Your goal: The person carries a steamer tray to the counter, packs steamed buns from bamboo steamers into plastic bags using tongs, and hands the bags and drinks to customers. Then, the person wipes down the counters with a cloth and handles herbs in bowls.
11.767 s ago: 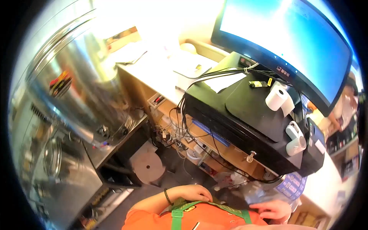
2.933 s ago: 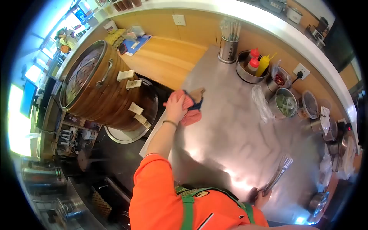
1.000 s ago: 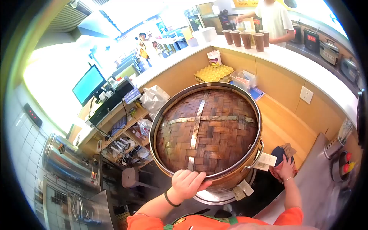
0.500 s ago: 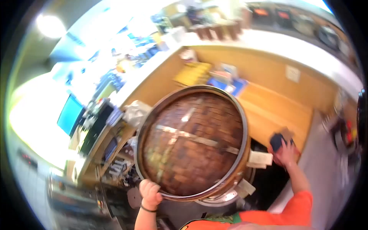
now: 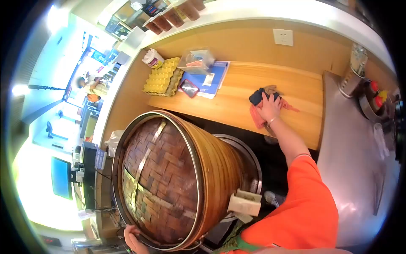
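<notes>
My right hand [image 5: 269,109] presses a bunched cloth [image 5: 259,118], pink with dark blue and brown parts, onto the wooden counter [image 5: 241,89]. Its fingers are bent over the fabric. At the lower left, my left hand [image 5: 133,239] is at the lower rim of a tall round bamboo steamer [image 5: 220,161], its fingers curled by the metal edge. The woven lid [image 5: 165,178] faces me, with crossed metal strips. Pale blocks [image 5: 245,204] stick out from the steamer's side, which stands on a round metal base [image 5: 253,169].
Yellow egg trays [image 5: 163,76], a tub [image 5: 153,58], a clear box [image 5: 196,60], a blue folder [image 5: 218,78] and a phone [image 5: 189,88] lie at the back. A steel worktop [image 5: 351,169] with sauce bottles stands right. Brown cups [image 5: 172,17] line the ledge. A person [image 5: 94,88] is far left.
The view has turned toward the wooden counter. My right hand has carried the cloth from beside the steamer's blocks farther onto the wood. My left hand remains at the steamer's rim.
</notes>
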Tool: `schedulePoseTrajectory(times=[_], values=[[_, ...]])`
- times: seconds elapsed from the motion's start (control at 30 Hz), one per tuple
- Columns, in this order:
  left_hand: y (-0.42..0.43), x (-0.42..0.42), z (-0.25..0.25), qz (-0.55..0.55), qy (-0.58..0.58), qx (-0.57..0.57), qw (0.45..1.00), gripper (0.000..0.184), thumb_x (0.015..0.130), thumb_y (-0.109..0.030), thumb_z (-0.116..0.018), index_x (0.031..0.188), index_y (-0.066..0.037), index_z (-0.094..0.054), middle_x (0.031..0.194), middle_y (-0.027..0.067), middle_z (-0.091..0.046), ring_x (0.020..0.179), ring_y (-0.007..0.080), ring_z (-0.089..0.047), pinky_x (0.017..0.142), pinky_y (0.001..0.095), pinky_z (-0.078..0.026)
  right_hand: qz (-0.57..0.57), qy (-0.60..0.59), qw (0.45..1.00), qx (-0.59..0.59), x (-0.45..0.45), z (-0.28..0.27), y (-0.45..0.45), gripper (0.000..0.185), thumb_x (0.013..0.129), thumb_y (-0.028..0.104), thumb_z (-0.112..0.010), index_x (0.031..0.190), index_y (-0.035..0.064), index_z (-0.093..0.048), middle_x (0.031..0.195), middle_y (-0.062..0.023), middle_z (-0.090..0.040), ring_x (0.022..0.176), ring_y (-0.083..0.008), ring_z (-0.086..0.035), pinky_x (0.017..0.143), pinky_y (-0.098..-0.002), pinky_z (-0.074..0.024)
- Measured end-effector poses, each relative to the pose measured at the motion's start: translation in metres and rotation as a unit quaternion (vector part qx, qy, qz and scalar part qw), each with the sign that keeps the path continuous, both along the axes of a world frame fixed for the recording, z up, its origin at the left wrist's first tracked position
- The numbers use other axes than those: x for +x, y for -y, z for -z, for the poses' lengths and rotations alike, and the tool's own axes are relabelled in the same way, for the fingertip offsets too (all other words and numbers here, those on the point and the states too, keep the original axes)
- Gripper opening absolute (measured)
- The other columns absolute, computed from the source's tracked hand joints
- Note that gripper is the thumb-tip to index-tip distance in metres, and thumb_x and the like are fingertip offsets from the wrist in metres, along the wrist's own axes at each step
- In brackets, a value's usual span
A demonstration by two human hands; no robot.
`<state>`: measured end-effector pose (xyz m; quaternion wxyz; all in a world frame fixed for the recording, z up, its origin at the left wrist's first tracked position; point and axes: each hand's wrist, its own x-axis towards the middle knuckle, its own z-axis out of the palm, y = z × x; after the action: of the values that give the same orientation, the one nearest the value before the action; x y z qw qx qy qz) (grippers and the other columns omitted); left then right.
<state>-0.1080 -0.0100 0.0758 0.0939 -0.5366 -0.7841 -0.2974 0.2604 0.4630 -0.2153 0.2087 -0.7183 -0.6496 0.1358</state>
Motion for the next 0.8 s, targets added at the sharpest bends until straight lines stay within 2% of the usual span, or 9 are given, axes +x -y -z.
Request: schedulePoseTrajectory(times=[0.07,0.1,0.2,0.27,0.37,0.4,0.47,0.6,0.8], values=[[-0.001,0.017,0.004,-0.025,0.098,0.005,0.995,0.042,0.090,-0.036,-0.037,0.089,0.003,-0.053,0.071,0.0047,-0.046,0.067,0.0123,-0.043,0.063,0.0241,-0.034,0.013,-0.009,1.000,0.007,-0.032,0.005,-0.034,0.068,0.070,0.043,-0.062,0.130,0.0208,-0.038,0.132,-0.0173,-0.030,0.120,-0.0506,-0.023,0.097,-0.0598,-0.0214],[0.002,0.017,0.002,-0.003,0.034,-0.066,0.997,0.028,0.087,-0.022,-0.052,0.099,0.002,-0.057,0.087,0.0069,-0.056,0.078,0.0185,-0.052,0.074,0.0303,-0.042,0.002,-0.014,1.000,0.010,-0.049,0.007,-0.051,0.068,0.070,0.043,-0.062,0.130,0.0208,-0.038,0.132,-0.0173,-0.030,0.120,-0.0506,-0.023,0.097,-0.0598,-0.0214],[0.005,0.007,0.006,-0.035,0.048,-0.106,0.993,0.042,0.089,-0.030,-0.046,0.111,0.005,-0.052,0.102,0.0131,-0.056,0.090,0.0240,-0.053,0.081,0.0328,-0.041,-0.035,-0.010,0.999,0.017,-0.105,0.014,-0.076,0.059,0.067,0.043,-0.064,0.121,0.0236,-0.049,0.128,-0.0146,-0.035,0.117,-0.0478,-0.028,0.095,-0.0600,-0.0240],[-0.011,0.018,0.012,-0.029,0.054,0.004,0.998,0.042,0.090,-0.036,-0.037,0.089,0.002,-0.053,0.071,0.0037,-0.044,0.066,0.0123,-0.042,0.062,0.0248,-0.033,-0.128,-0.006,0.992,0.005,-0.127,0.004,-0.059,0.058,0.066,0.044,-0.064,0.119,0.0237,-0.050,0.126,-0.0138,-0.038,0.115,-0.0458,-0.030,0.095,-0.0592,-0.0253],[-0.011,0.001,0.016,-0.023,0.071,0.010,0.997,0.041,0.091,-0.034,-0.036,0.090,0.003,-0.053,0.070,0.0025,-0.042,0.065,0.0118,-0.040,0.061,0.0247,-0.033,-0.313,0.023,0.949,0.040,-0.138,0.010,-0.033,0.059,0.060,0.039,-0.069,0.115,0.0239,-0.053,0.123,-0.0120,-0.043,0.109,-0.0410,-0.037,0.094,-0.0522,-0.0305],[-0.012,-0.003,0.017,-0.007,0.086,0.024,0.996,0.040,0.091,-0.033,-0.035,0.091,0.003,-0.053,0.070,0.0022,-0.042,0.065,0.0115,-0.040,0.061,0.0242,-0.032,-0.308,0.032,0.950,0.038,-0.131,0.016,-0.027,0.059,0.060,0.039,-0.069,0.115,0.0239,-0.053,0.123,-0.0120,-0.043,0.109,-0.0410,-0.037,0.094,-0.0522,-0.0305],[-0.015,-0.010,0.017,-0.012,0.109,0.039,0.993,0.041,0.090,-0.033,-0.036,0.090,0.003,-0.054,0.070,0.0029,-0.042,0.064,0.0121,-0.040,0.061,0.0245,-0.032,-0.407,-0.005,0.912,0.041,-0.114,0.019,-0.009,0.060,0.058,0.028,-0.072,0.114,0.0226,-0.054,0.123,-0.0130,-0.042,0.109,-0.0405,-0.038,0.095,-0.0466,-0.0330],[-0.022,-0.032,0.020,-0.002,0.142,0.056,0.988,0.040,0.089,-0.032,-0.035,0.091,0.003,-0.055,0.070,0.0019,-0.042,0.065,0.0111,-0.040,0.061,0.0236,-0.032,-0.408,-0.014,0.905,0.122,-0.042,0.030,0.037,0.055,0.060,0.018,-0.070,0.113,0.0201,-0.054,0.122,-0.0126,-0.042,0.110,-0.0420,-0.038,0.092,-0.0443,-0.0373],[-0.031,-0.084,0.024,0.048,0.174,0.055,0.982,0.034,0.091,-0.025,-0.035,0.094,0.003,-0.055,0.072,0.0020,-0.043,0.066,0.0112,-0.040,0.063,0.0237,-0.033,-0.262,0.044,0.962,0.068,0.102,0.014,0.102,0.060,0.058,0.017,-0.070,0.115,0.0188,-0.051,0.116,-0.0144,-0.044,0.110,-0.0390,-0.039,0.094,-0.0452,-0.0351]])
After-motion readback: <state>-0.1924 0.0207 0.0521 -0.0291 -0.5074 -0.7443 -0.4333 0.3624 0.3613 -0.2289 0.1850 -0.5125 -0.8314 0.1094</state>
